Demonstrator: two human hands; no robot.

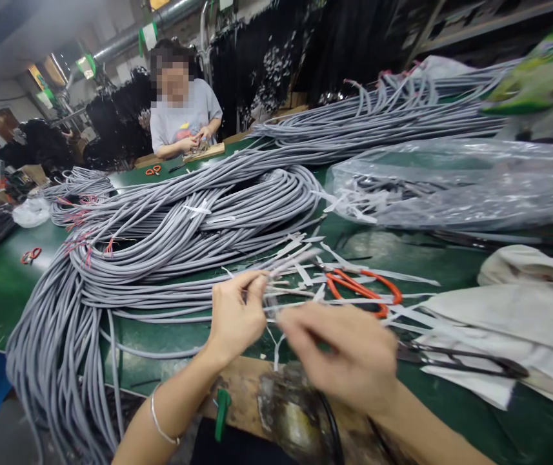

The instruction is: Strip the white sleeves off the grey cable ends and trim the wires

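My left hand [238,315] is closed in a pinch near the ends of the grey cables [160,294], at the middle of the view; what sits between its fingertips is too small to tell. Just to its right, my right hand [341,352] is blurred by motion, its fingers curled toward a thin whitish strand between the hands. White strips [304,274] lie beyond the hands, beside orange-handled scissors [361,290]. Long bundles of grey cable [257,194] with reddish wire ends spread over the green table [179,336].
A clear plastic bag [470,187] and dark-handled shears [464,358] beside white cloth [522,310] lie at the right. Below my hands is a worn metal device [295,413] on a wooden board. Across the table a person [184,116] handles something small.
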